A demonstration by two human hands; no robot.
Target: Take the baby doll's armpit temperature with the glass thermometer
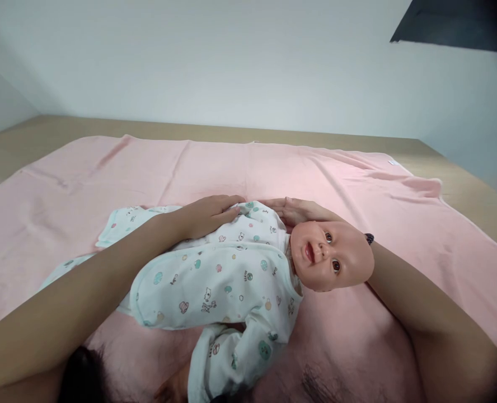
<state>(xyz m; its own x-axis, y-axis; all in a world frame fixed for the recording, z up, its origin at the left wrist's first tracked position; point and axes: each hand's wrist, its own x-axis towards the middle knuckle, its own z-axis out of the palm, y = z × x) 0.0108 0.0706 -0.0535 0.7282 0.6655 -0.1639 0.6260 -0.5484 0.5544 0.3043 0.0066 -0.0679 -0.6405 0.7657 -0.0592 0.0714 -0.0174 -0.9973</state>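
Observation:
A baby doll [334, 254] lies across the pink blanket with its head to the right. Its white printed wrap top [231, 280] has mint edging, and matching trousers [125, 221] show at the left, partly behind my left forearm. My left hand [215, 214] rests flat across the far side of the doll's body, fingers stretched out near its far shoulder. My right hand [296, 211] is beside that shoulder with fingers extended, their tips partly hidden by the clothing. The doll's head lies in front of my right forearm; whether it presses on it I cannot tell.
The pink blanket [215, 168] is spread with creases over a wooden surface [190, 130]. Behind it rises a pale wall [231, 67]. A dark panel [462, 25] shows at the upper right. Dark hair blurs part of the bottom edge.

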